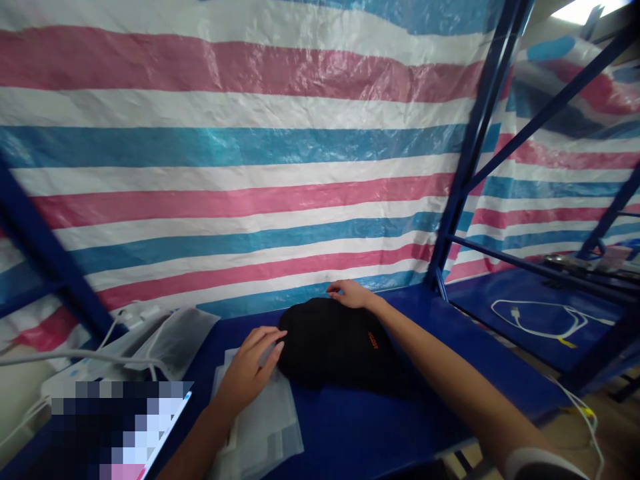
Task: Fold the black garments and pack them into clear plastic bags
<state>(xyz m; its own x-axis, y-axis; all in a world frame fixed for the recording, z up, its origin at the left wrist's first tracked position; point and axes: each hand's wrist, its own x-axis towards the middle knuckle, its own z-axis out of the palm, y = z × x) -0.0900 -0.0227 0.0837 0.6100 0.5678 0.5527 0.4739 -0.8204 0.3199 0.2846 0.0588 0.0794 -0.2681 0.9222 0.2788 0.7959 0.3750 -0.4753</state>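
Observation:
A black cloth item (335, 347) with small orange lettering lies on the blue tabletop (350, 427). At its left edge is my left hand (253, 363), fingers bent and slightly apart, the fingertips touching or very near the cloth. My right hand (347, 293) is at the cloth's far edge, its fingers curled together; whether they pinch the fabric is too small to tell. Clear plastic bags (273, 427) lie flat under and beside my left forearm.
A partly blurred-out screen (125, 427) stands at the lower left, near a translucent pouch (187, 340) and white cables. Blue metal posts (463, 173) frame a striped plastic sheet (250, 200). A white cable (540, 330) lies on the right-hand shelf.

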